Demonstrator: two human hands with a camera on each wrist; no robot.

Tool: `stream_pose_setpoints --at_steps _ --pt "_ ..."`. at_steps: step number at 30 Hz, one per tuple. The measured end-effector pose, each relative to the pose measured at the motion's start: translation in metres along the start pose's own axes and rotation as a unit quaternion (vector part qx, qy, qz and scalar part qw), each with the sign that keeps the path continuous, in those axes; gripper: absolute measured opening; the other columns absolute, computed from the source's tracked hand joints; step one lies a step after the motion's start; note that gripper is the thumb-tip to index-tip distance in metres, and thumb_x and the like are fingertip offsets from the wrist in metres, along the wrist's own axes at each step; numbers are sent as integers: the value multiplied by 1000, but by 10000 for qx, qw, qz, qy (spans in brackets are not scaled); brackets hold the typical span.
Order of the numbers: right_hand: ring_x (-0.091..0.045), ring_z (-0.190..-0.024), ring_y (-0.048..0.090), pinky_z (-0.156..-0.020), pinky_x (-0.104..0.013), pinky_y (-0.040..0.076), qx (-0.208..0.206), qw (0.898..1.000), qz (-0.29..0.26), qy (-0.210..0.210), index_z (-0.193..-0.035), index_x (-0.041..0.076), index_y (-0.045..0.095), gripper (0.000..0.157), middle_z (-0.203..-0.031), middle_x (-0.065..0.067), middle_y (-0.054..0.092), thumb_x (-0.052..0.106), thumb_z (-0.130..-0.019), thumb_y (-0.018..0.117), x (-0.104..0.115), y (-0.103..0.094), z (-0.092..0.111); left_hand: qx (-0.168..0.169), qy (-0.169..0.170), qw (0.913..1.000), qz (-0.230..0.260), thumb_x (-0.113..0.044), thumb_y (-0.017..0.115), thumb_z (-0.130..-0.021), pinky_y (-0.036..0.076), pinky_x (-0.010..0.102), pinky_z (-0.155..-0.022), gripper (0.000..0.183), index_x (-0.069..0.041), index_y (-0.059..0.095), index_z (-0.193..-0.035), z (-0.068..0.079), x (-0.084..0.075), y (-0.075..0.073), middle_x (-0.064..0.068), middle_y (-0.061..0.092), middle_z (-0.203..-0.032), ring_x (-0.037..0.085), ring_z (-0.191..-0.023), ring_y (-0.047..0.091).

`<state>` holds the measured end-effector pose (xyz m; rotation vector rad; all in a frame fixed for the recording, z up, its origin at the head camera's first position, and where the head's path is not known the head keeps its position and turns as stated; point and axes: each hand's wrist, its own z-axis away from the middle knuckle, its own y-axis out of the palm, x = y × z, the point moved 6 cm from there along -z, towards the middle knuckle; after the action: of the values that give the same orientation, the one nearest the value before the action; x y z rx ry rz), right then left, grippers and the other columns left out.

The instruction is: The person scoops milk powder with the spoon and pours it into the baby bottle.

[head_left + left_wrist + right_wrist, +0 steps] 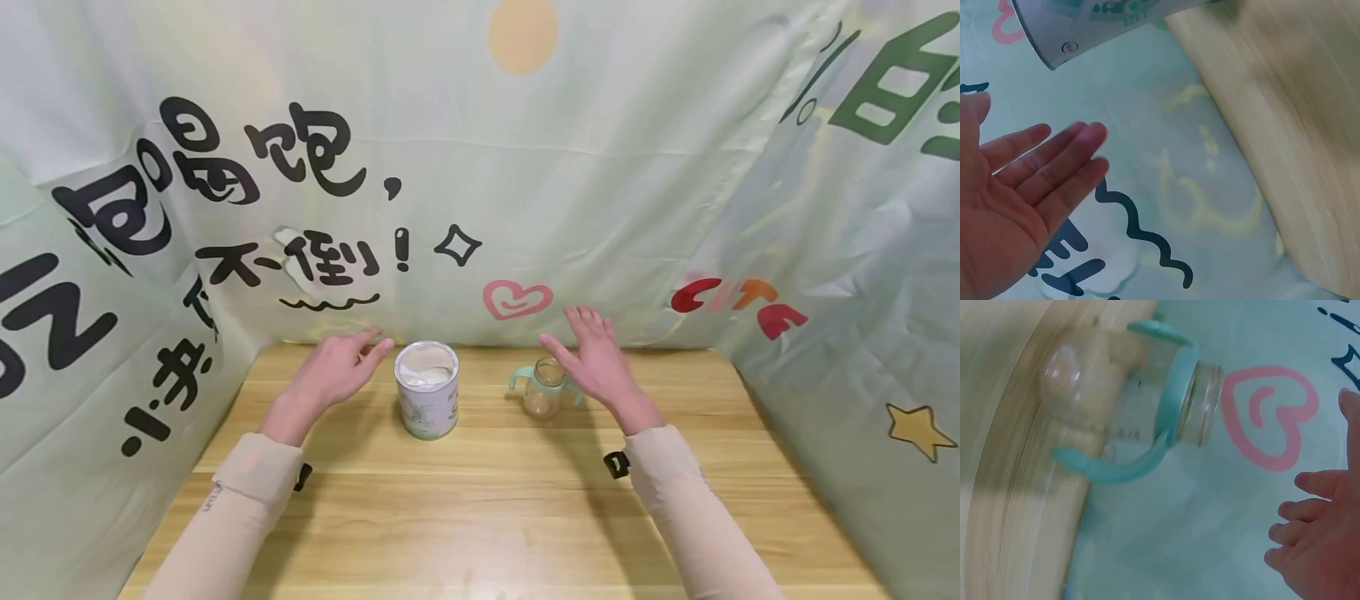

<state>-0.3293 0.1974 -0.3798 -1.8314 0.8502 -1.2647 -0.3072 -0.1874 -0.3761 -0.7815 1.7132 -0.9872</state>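
Note:
A white can of milk powder (429, 407) stands upright on the table, its top uncovered and pale powder with something whitish inside. To its left hovers my left hand (339, 368), fingers extended and nothing held; in the left wrist view the can (1094, 22) is apart from the hand (1016, 200). A clear baby bottle (542, 400) with mint-green handles stands upright further right, without a lid. My right hand (598, 367) is raised just right of it, fingers fairly straight. The right wrist view shows a gap between the bottle (1085, 387) and that hand (1322, 531).
The wooden table (450, 508) is bounded at the back and sides by a pale green printed cloth (622, 217). Black bands (617, 465) show at both wrists. The can and bottle stand near the back edge, a short distance apart.

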Motion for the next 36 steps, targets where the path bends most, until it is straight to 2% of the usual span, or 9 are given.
stream_pose_setpoints --at_steps 3,5,8,16,25,36 --pt "-46 -162 13 -130 -65 12 126 9995 -298 -70 -164 2 30 92 -172 -26 24 67 -103 49 10 5 -3 -241 131 9996 -5 -48 50 -110 57 52 -93 57 -2 65 -140 -1 -4 -1 19 75 -121 28 -97 71" --pt "-46 -162 13 -129 -67 14 213 9987 -426 -167 -165 3 30 92 -172 -24 26 67 -102 52 18 9 -4 -382 228 9990 15 -41 55 -109 56 45 -82 47 -5 71 -133 -1 -7 -1 13 76 -106 23 -87 66" --pt "-43 -162 16 -128 -67 17 312 9973 -594 -303 -165 7 31 90 -173 -20 25 66 -101 56 30 17 -6 -501 390 9979 113 -35 60 -106 54 39 -75 39 -6 73 -129 -2 -11 0 9 75 -99 19 -82 64" --pt "-40 -161 24 -129 -61 23 530 9924 -944 -578 -166 8 31 91 -174 -17 26 57 -99 68 56 45 -9 -322 443 9977 410 -29 63 -103 52 33 -69 34 -9 74 -128 -3 -17 8 3 74 -91 14 -74 62" --pt "-38 -155 39 -127 -53 34 742 9884 -1087 -758 -163 3 35 90 -168 -19 38 49 -96 74 83 74 -6 -238 517 9980 265 -29 65 -101 48 31 -65 33 -8 76 -124 -3 -22 15 2 72 -89 12 -67 57" --pt "-35 -149 48 -121 -53 42 990 9844 -1327 -598 -165 14 34 99 -166 -12 44 58 -89 79 97 102 -7 -237 678 9974 9 -27 68 -97 49 33 -69 22 -12 79 -109 -6 -26 19 0 72 -91 16 -77 60"
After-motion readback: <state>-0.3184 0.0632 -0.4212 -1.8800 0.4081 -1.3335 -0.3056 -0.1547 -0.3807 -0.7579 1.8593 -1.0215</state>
